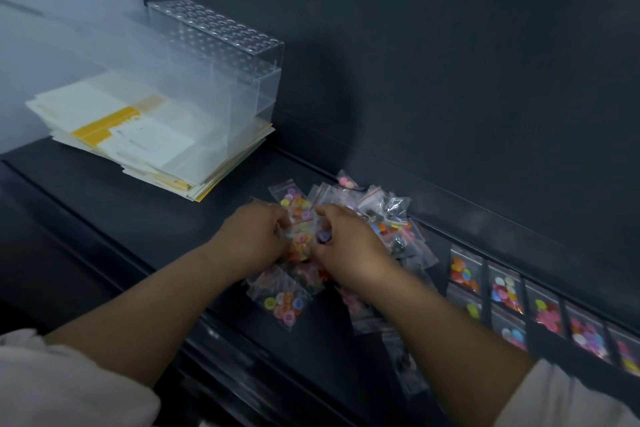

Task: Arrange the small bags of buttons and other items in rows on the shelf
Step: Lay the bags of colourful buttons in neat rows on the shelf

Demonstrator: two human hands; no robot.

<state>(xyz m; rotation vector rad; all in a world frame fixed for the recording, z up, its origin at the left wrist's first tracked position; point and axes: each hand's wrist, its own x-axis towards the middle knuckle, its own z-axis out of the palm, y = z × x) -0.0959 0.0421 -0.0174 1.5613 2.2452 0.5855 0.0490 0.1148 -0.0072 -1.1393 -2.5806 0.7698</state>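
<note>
On the black shelf (156, 218), fingers (277, 218) of left hand (252, 236) and right hand (346, 250) pinch clear bags (299, 244) of bright buttons.

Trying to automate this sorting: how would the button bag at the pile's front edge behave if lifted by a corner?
The button bag looks like thin, crinkled clear plastic, so it would probably flop and sag. Its loose buttons would likely slide to the low end. The glossy film may slip against the shelf.
</note>
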